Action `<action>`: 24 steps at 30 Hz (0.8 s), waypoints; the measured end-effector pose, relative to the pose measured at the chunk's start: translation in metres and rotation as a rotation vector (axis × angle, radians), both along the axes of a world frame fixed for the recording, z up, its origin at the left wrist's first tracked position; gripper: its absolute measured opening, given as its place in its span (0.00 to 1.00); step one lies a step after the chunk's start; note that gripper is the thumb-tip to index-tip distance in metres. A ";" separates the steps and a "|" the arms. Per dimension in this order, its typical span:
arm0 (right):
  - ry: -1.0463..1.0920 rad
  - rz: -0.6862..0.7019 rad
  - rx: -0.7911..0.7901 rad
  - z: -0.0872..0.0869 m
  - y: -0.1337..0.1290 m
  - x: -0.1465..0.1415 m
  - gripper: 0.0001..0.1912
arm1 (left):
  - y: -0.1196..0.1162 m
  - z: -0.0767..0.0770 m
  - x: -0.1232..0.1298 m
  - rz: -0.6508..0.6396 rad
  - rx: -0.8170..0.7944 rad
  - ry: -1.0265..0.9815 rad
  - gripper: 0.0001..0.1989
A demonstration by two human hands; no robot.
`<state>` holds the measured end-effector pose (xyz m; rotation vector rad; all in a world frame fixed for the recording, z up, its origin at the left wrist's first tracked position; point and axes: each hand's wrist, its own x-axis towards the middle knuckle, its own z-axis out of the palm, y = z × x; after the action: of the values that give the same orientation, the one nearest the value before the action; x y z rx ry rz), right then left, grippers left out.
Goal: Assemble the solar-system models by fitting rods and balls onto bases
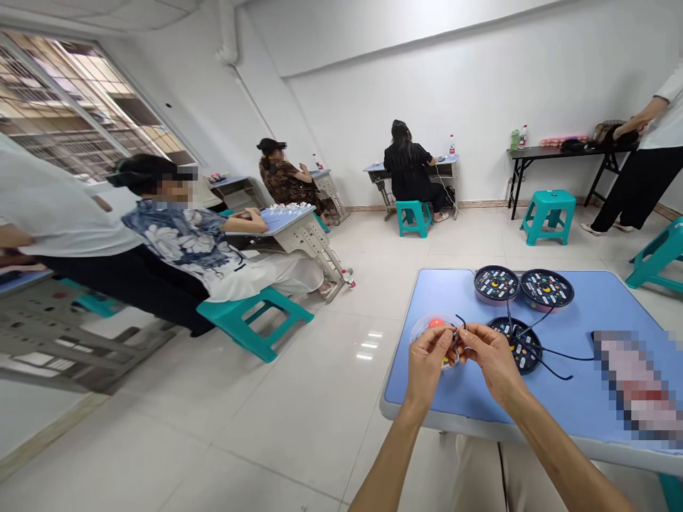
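My left hand (pixel 428 359) and my right hand (pixel 491 358) meet over the near left of the blue desk, fingertips pinched together. Between them is a thin black cord (pixel 462 321), whose end sticks up above the fingers; the rest is hidden. Under my hands is a clear round container (pixel 417 328) with a red ball (pixel 436 323) and something yellow in it, partly covered. Just right of my right hand lies a round black patterned tray (pixel 528 361). Several more black cords (pixel 565 355) spread across it and over the desk top.
Two more patterned round trays (pixel 496 283) (pixel 547 286) stand at the desk's (pixel 442 284) far edge. A blurred flat object (pixel 634 387) lies at the right. Co-workers sit at other desks; teal stools (pixel 549 213) stand on the floor. A person (pixel 629 156) stands by a black table (pixel 549 153).
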<state>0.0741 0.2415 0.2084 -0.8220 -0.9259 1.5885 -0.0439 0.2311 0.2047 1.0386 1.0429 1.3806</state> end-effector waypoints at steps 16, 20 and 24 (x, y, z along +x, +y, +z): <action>0.152 0.051 -0.009 0.032 -0.049 0.067 0.16 | -0.054 0.009 0.005 0.127 0.115 -0.095 0.13; 0.106 -0.032 0.044 0.025 -0.061 0.069 0.11 | -0.075 0.018 0.020 0.108 0.086 -0.052 0.12; 0.007 -0.116 0.147 0.018 -0.067 0.070 0.12 | -0.090 0.024 0.031 0.156 0.134 0.010 0.09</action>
<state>0.1437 0.1741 0.2262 -0.7534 -0.9610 1.4057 -0.0134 0.1408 0.2286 1.0813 1.0687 1.5911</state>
